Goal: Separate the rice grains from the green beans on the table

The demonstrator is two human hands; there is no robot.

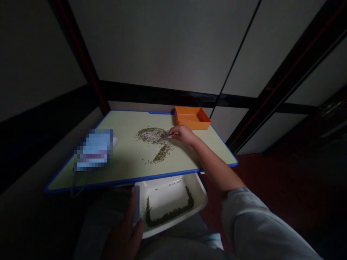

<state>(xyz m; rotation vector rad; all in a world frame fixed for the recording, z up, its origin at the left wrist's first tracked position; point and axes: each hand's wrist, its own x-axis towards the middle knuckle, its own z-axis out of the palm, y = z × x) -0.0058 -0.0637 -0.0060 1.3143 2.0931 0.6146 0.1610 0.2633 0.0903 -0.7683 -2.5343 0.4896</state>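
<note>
Right hand (pixel 183 134): above the desk (pixel 127 121), fingertips pinched on a small thin implement (pixel 164 137), type unclear. Its far end meets the right side of the main heap of grains (pixel 149 134), pale in the middle with green ones mainly round the border. The heap therefore lies just left of the right hand; a looser green scatter (pixel 162 154) trails from it toward the front edge, nearer the wearer than that hand.

Left hand (pixel 124 231): low, in shadow, grasping the grey handle (pixel 136 206) of a white tray (pixel 169 198). Tray sits below the front edge; green grains line its near part in a U-shaped band, directly right of the left hand.

Orange box (pixel 192 125): back right corner, beyond the right hand.
</note>
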